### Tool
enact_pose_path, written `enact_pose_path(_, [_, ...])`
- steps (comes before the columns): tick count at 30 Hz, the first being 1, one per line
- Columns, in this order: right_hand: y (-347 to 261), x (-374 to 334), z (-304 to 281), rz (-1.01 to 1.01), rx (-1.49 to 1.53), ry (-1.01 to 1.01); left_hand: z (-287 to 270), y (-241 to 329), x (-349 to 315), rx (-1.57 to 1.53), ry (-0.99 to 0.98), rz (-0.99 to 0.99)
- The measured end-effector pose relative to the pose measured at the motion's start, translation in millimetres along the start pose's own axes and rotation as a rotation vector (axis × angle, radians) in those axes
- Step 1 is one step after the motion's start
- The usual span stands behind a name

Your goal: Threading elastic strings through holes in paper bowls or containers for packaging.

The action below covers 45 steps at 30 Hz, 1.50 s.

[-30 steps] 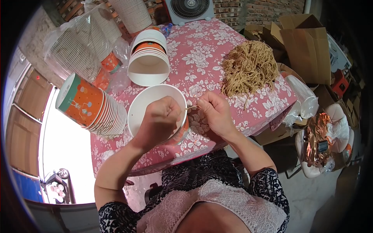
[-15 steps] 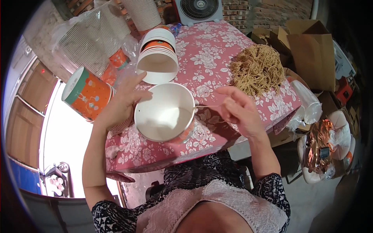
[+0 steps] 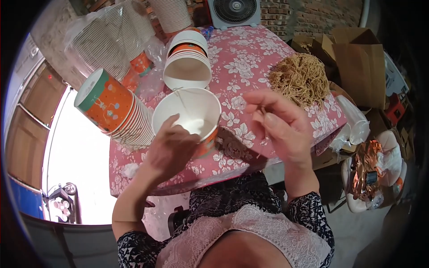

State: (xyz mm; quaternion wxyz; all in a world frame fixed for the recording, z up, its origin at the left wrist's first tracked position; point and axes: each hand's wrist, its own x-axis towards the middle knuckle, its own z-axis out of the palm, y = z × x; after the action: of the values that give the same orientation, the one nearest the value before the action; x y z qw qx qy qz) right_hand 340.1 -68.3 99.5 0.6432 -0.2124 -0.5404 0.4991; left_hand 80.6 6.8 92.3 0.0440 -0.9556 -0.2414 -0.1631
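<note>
A paper bucket (image 3: 187, 107), white inside and orange outside, stands at the near part of the table with its mouth up. A thin string (image 3: 182, 99) hangs at its far rim. My left hand (image 3: 172, 149) is curled at the near rim, its index finger over the opening; the grip is partly hidden. To the right of the bucket, my right hand (image 3: 282, 125) is raised above the cloth, thumb and fingers pinched on a thin tan string (image 3: 262, 110). A heap of tan strings (image 3: 298, 79) lies beyond the right hand.
Nested buckets (image 3: 111, 105) lean at the left; another stack (image 3: 187, 67) lies on its side behind. Taller wrapped stacks (image 3: 98, 49) stand at the back left. A fan (image 3: 235, 10) is at the back of the floral-clothed table (image 3: 243, 60). Cardboard boxes (image 3: 359, 67) stand right.
My left hand has moved from the bucket's left side to its near rim. The right hand has drawn back from the bucket, where a string had stretched between them. The string now shows at the far rim.
</note>
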Motion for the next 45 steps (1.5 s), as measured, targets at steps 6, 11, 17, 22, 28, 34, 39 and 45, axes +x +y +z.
enact_pose_path(6, [45,-7,10,-0.018,0.385,0.072,17,30,18,-0.070,0.264,0.009])
enact_pose_path(11, [67,-8,2,-0.050,0.786,0.039,42,55,-18,-0.227,0.784,-0.070])
enact_pose_path(17, [75,-12,7,-0.076,0.876,0.071,80,102,-17,-0.856,0.367,-0.447])
enact_pose_path(22, [85,-16,0,-0.079,0.920,0.063,95,103,-13,-1.147,0.352,-0.574])
enact_pose_path(28, [71,-42,2,-0.294,-1.060,0.256,66,94,-16,-0.963,0.134,-0.614])
enact_pose_path(34, [83,-57,6,-0.109,-0.667,-0.119,50,97,-10,-0.840,0.123,-0.584])
enact_pose_path(39, [90,-55,-3,-0.160,-0.609,-0.131,42,92,-16,-0.838,0.095,-0.592])
enact_pose_path(45, [92,-47,-3,-0.209,-0.513,-0.137,35,89,-21,-0.894,0.185,-0.629])
